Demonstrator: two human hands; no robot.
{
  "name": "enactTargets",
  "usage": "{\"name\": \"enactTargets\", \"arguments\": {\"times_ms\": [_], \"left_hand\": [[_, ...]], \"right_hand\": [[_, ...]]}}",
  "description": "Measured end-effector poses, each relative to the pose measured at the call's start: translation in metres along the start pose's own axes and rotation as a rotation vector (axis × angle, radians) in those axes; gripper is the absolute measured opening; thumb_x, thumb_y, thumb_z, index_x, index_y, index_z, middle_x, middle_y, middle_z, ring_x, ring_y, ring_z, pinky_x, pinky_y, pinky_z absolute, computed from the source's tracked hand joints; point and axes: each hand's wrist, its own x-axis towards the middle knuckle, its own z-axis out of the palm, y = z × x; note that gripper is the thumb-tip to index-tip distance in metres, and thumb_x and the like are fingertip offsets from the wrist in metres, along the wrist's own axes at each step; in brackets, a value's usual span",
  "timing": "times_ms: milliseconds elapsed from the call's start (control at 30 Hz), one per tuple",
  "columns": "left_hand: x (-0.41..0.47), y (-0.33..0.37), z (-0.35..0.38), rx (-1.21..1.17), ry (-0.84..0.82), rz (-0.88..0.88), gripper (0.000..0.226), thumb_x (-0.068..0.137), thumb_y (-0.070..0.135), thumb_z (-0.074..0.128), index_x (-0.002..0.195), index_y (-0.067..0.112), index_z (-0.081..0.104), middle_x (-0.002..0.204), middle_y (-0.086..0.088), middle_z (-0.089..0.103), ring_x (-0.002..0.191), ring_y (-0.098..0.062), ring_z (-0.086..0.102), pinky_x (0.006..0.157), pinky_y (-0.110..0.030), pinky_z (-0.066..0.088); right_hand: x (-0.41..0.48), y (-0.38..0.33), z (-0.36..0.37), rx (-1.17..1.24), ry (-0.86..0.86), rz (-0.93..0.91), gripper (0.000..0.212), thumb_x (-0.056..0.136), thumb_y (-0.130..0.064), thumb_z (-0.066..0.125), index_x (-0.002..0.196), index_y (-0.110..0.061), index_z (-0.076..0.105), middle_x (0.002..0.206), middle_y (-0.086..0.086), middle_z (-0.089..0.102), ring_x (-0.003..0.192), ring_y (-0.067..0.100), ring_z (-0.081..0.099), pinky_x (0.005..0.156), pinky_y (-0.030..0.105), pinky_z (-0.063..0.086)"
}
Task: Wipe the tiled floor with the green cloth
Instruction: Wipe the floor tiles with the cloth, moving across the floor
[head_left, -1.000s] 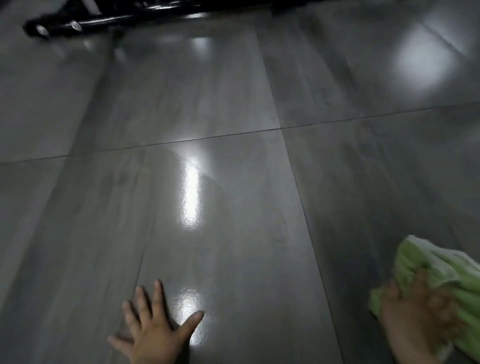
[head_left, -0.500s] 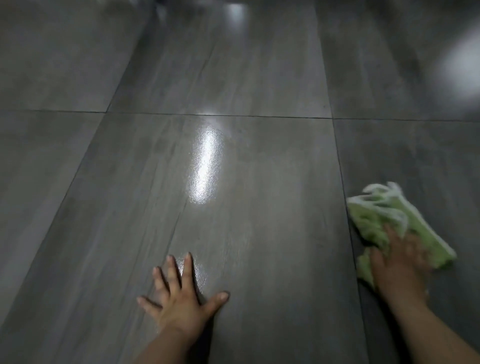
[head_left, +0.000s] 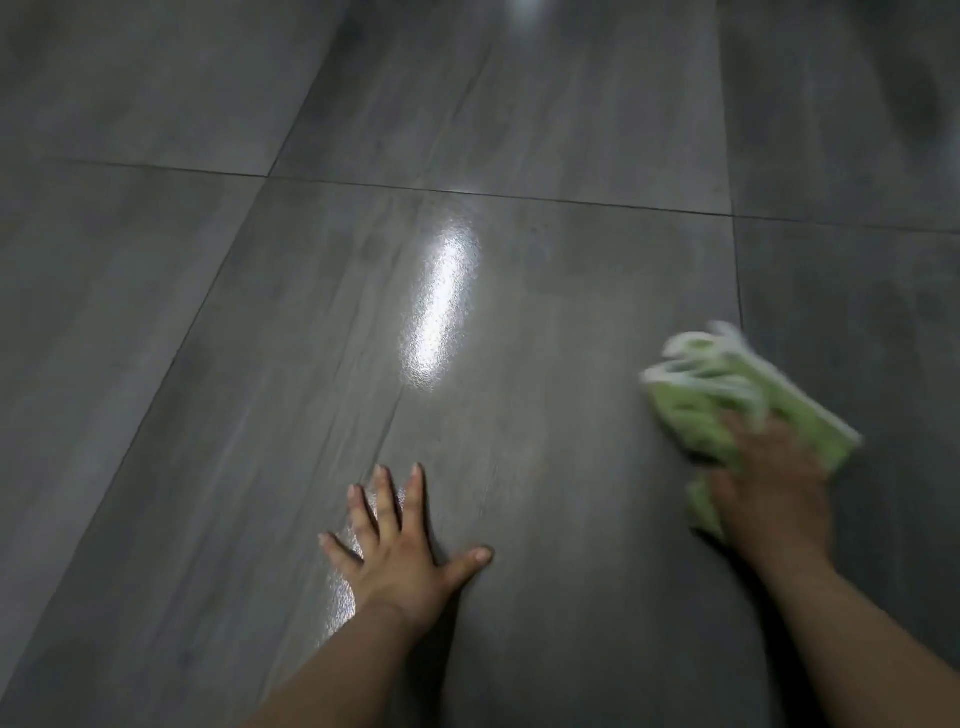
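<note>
The tiled floor (head_left: 291, 395) is made of large glossy grey tiles with thin dark grout lines. A bunched green cloth with a white edge (head_left: 706, 400) lies on the floor at the right, across a grout line. My right hand (head_left: 769, 488) presses down on the cloth's near part and grips it; the hand and cloth are blurred by motion. My left hand (head_left: 400, 551) rests flat on the middle tile with its fingers spread and nothing in it.
A bright strip of light reflection (head_left: 441, 306) shines on the middle tile ahead of my left hand. A dark blurred shape (head_left: 909, 67) shows at the top right corner. Grey tiles stretch away to the left and far side.
My right hand has slid the green cloth forward and to the left, from the right edge of the view towards the middle tile. The view tipped down; a black object at the top left dropped out of sight.
</note>
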Motion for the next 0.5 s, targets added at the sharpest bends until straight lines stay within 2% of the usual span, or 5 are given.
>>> {"name": "enactTargets", "arguments": {"times_ms": [100,233,333,400,500], "left_hand": [[0.001,0.0,-0.003,-0.009,-0.013,0.007,0.121,0.032,0.085,0.01,0.131,0.029,-0.033,0.129,0.007,-0.043,0.137,-0.028,-0.031,0.108,-0.063,-0.011],[-0.002,0.001,-0.009,-0.024,-0.064,0.021,0.116,0.028,0.08,0.005,0.118,0.02,-0.037,0.124,0.007,-0.044,0.136,-0.027,-0.032,0.109,-0.063,-0.009],[-0.001,-0.003,-0.009,-0.029,-0.059,0.055,0.12,0.029,0.078,0.007,0.122,0.016,-0.035,0.125,0.01,-0.042,0.127,-0.018,-0.038,0.11,-0.06,-0.008],[-0.002,-0.003,-0.012,-0.034,-0.068,0.064,0.124,0.029,0.077,0.008,0.131,0.019,-0.031,0.126,0.011,-0.041,0.12,-0.012,-0.038,0.111,-0.059,-0.009],[-0.003,-0.002,-0.015,-0.026,-0.096,0.06,0.122,0.029,0.076,0.007,0.126,0.016,-0.033,0.124,0.009,-0.043,0.118,-0.012,-0.039,0.111,-0.058,-0.01]], "right_hand": [[-0.005,-0.013,0.0,0.099,0.024,0.433,0.075,0.068,-0.036,0.034,0.136,-0.006,0.04,0.14,0.033,0.034,0.129,0.046,0.032,0.107,0.052,0.024],[-0.057,-0.086,0.042,0.06,0.002,-0.167,0.062,0.061,-0.036,0.037,0.12,-0.018,0.047,0.119,0.026,0.06,0.115,0.035,0.046,0.1,0.038,0.023],[-0.065,-0.094,0.042,0.068,-0.109,-0.526,0.063,0.056,-0.04,0.04,0.118,-0.03,0.044,0.127,0.004,0.05,0.119,0.021,0.036,0.111,0.023,0.006],[-0.039,-0.067,0.036,-0.017,-0.086,-0.652,0.06,0.058,-0.04,0.041,0.117,-0.029,0.045,0.123,0.008,0.06,0.11,0.02,0.042,0.106,0.026,0.024],[-0.003,-0.014,0.015,-0.066,0.005,-0.368,0.058,0.062,-0.037,0.039,0.116,-0.018,0.048,0.109,0.029,0.064,0.102,0.038,0.051,0.07,0.048,0.055]]}}
